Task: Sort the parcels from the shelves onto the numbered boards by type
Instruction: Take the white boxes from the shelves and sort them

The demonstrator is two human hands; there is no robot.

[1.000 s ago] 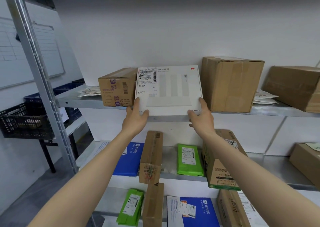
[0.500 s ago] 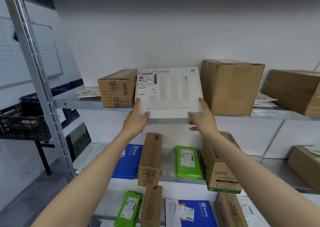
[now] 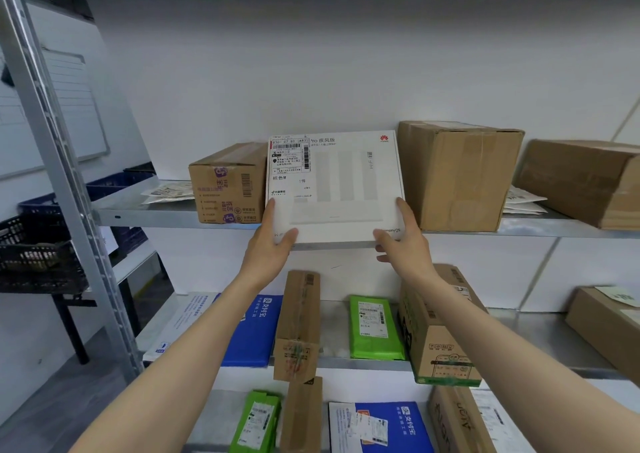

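From the head view, I had the white Huawei router box [image 3: 334, 186] upright at the front lip of the upper shelf [image 3: 138, 212], wedged between the brown carton with purple print [image 3: 228, 184] on its left and the tall brown carton [image 3: 457, 175] on its right. My left hand [image 3: 273, 244] clasped the lower left corner, thumb on the front face, and my right hand [image 3: 398, 241] clasped the lower right corner, thumb up along the side and fingers curled beneath. I could not tell whether its bottom edge rested on the lip or hung just clear of it. I judged the main risk to be the grip itself: both hands sat low on a smooth, glossy box, so the tall upper part could tip toward me or twist out as it left the shelf. The purple-print carton stood just beside it, maybe touching, and a skewed pull could drag it over the edge. Anything dropped would land on the long narrow carton [image 3: 299, 324] and green mailer [image 3: 375, 328] on the shelf below. No numbered boards were in sight, so I would be turning away with the box held above chest height.
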